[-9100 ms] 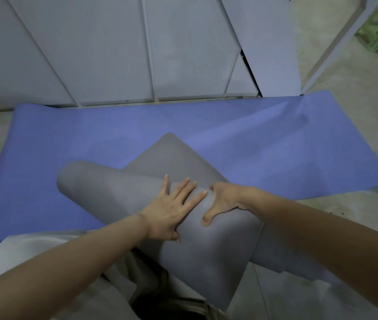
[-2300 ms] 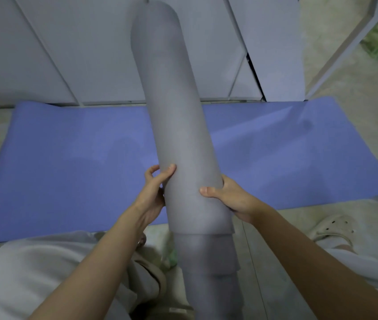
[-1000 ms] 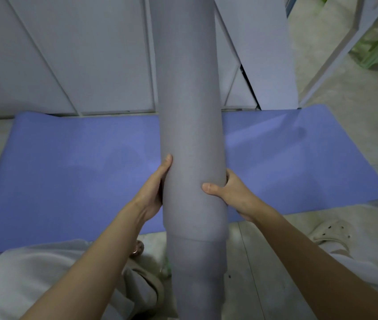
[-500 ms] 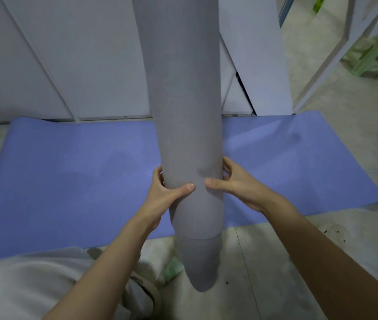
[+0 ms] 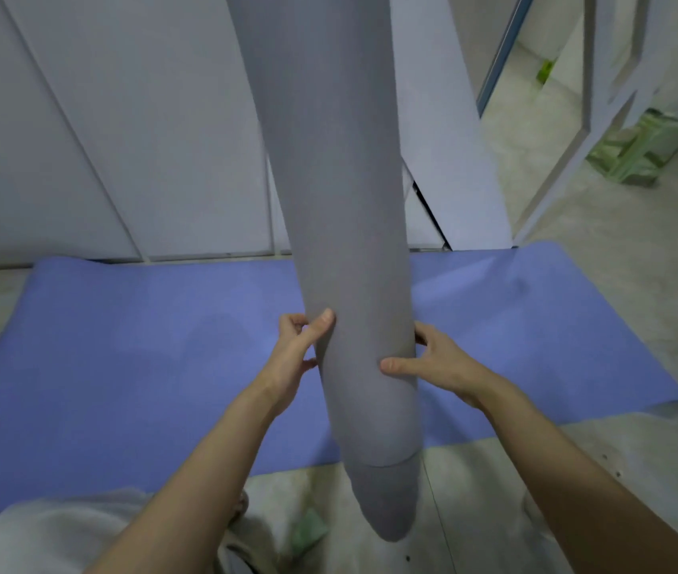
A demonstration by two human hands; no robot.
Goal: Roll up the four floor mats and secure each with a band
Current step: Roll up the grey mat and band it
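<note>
A rolled grey mat (image 5: 345,225) stands nearly upright in front of me, its top out of the picture and its inner layers sticking out at the lower end above the floor. My left hand (image 5: 302,354) grips its left side, thumb on the front and fingers curled behind. On the right side, my right hand (image 5: 432,366) holds the roll with the thumb across the front. A blue mat (image 5: 122,350) lies flat on the floor behind the roll. No band is visible.
Grey panels (image 5: 143,130) lean along the back wall behind the blue mat. A green stool (image 5: 631,151) stands at the far right on the concrete floor (image 5: 639,250). A small green scrap (image 5: 308,532) lies by my knee.
The grey mat went from a loose roll on the floor to a tight roll held upright. Over the last second it rose, and my left thumb shifted from the front toward the left edge.
</note>
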